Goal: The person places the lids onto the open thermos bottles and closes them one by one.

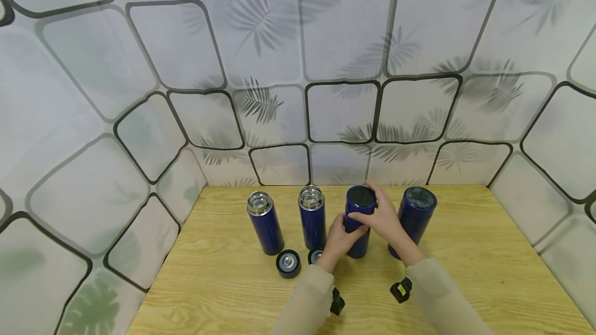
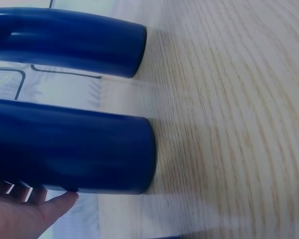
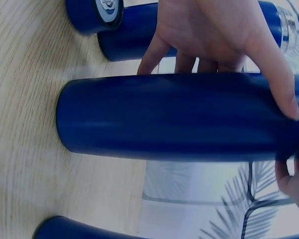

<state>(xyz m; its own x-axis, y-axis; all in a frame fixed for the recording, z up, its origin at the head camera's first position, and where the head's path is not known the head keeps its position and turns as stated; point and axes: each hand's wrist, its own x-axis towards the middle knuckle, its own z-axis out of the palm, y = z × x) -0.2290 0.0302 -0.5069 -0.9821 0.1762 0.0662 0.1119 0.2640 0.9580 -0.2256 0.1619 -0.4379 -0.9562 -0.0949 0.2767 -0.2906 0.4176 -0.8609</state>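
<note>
Several dark blue vacuum flasks stand upright in a row. My left hand [image 1: 341, 240] grips the body of the third flask [image 1: 358, 248], its thumb across the front; in the right wrist view that flask [image 3: 164, 117] stands on the table with the left hand [image 3: 214, 30] round it. Around the dark-topped lid [image 1: 361, 197] of the same flask, my right hand [image 1: 384, 216] curls thumb and fingers. At the left are two flasks without lids, the first [image 1: 267, 226] and the second [image 1: 313, 224], showing steel necks.
A fourth lidded flask [image 1: 414, 216] stands behind the right forearm. One removed lid [image 1: 288, 263] lies upturned before the first flask; another lid [image 1: 314, 256] is partly hidden by the left arm. The wooden table [image 1: 209, 293] meets a patterned backdrop [image 1: 279, 118].
</note>
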